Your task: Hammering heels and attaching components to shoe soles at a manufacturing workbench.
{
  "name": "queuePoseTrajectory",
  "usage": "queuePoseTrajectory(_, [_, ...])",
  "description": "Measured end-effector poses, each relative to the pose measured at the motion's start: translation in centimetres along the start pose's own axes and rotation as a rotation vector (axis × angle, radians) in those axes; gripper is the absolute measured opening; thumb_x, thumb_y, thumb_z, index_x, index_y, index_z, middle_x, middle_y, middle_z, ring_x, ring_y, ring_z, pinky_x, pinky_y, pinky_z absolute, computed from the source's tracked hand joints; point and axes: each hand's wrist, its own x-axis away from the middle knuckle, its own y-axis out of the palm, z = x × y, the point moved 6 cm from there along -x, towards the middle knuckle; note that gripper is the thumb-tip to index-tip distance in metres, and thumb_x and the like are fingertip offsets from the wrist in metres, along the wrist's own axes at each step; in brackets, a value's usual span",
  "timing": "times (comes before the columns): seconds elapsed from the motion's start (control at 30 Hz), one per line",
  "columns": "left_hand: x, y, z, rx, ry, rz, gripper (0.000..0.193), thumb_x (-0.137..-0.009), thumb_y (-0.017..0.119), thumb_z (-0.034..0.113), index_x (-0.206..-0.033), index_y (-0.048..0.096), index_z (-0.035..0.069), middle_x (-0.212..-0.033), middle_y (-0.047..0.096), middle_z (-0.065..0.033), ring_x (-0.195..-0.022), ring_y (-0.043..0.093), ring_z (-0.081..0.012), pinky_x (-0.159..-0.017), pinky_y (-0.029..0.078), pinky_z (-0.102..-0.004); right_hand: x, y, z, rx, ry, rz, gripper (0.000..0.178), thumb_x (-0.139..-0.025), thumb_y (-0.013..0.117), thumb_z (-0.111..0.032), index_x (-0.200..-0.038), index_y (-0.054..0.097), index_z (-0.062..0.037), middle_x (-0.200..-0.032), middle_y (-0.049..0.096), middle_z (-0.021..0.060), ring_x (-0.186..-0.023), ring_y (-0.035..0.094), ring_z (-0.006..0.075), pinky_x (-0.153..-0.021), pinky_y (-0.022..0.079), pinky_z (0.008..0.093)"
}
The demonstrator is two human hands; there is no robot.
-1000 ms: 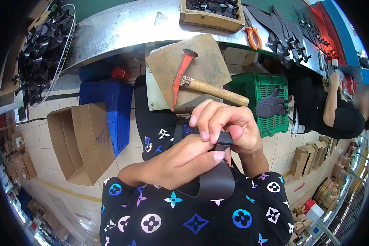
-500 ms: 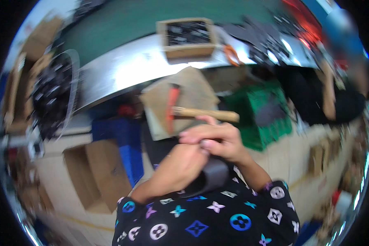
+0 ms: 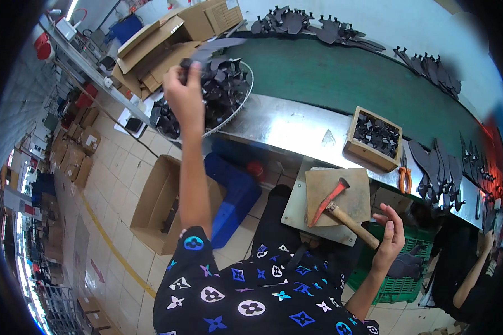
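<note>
My left hand (image 3: 183, 94) is stretched out far to the wire basket (image 3: 246, 95) heaped with black cut pieces. Its fingers pinch a long dark flat piece (image 3: 215, 47) over the heap. My right hand (image 3: 391, 237) hangs open near my lap, fingers apart and holding nothing. It is just right of the wooden handle of a red-headed hammer (image 3: 332, 204). That hammer lies on a wooden block (image 3: 352, 187) set on a grey metal plate.
A green belt (image 3: 341, 78) runs along the bench with black cut pieces lined on its far side. A wooden box of small black parts (image 3: 374, 134) and orange pliers (image 3: 404, 178) sit on the steel edge. Cardboard boxes (image 3: 159, 204), a blue crate (image 3: 235, 195) and a green crate (image 3: 397, 282) stand below. Another person (image 3: 469, 262) works at right.
Both hands were together on a black strap in front of my chest. Now my left arm has reached out to the basket with a dark piece, and my right hand has opened beside the hammer.
</note>
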Motion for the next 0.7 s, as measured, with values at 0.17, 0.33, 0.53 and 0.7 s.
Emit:
queuePoseTrajectory(0.17, [-8.5,8.3,-14.1,-0.496,-0.108,-0.103,0.051,-0.084,0.07,0.051,-0.09,0.068,0.0,-0.092,0.067,-0.0217,-0.089,0.063,-0.0392,-0.082,0.048,-0.0496,1.2,-4.1,1.6,0.028,0.158,0.19,0.032,-0.104,0.048,-0.018,-0.123,0.061,0.004,-0.116,0.069,0.0149,-0.089,0.067,0.0155,-0.087,0.051,0.0294])
queuePoseTrajectory(0.33, [-13.8,8.1,-30.1,-0.101,0.0,-0.661,0.043,-0.09,0.067,0.038,-0.108,0.07,-0.002,-0.108,0.07,-0.018,-0.097,0.062,-0.0274,-0.093,0.046,-0.0369,-0.4,-7.6,4.5,-0.084,0.189,0.307,0.028,-0.103,0.051,-0.016,-0.119,0.063,0.0029,-0.109,0.071,0.0121,-0.084,0.067,0.0134,-0.077,0.052,0.0256])
queuePoseTrajectory(0.53, [-12.2,14.3,-32.2,-0.009,-0.304,-0.725,0.04,-0.09,0.068,0.034,-0.094,0.061,-0.005,-0.09,0.061,-0.0082,-0.086,0.053,-0.0182,-0.083,0.044,-0.0311,-6.0,-19.8,6.9,0.608,-0.041,0.723,0.025,-0.097,0.061,-0.02,-0.11,0.064,0.0012,-0.085,0.071,0.0122,-0.07,0.067,0.0162,-0.063,0.052,0.0291])
queuePoseTrajectory(0.7, [-12.0,13.5,-31.5,0.001,-0.264,-0.643,0.036,-0.09,0.066,0.032,-0.093,0.061,-0.004,-0.088,0.059,-0.005,-0.083,0.052,-0.0177,-0.078,0.044,-0.0337,-15.3,-23.1,11.5,1.186,0.003,0.34,0.026,-0.089,0.064,-0.021,-0.1,0.065,0.0018,-0.096,0.068,0.0228,-0.09,0.065,0.0402,-0.08,0.052,0.0448])
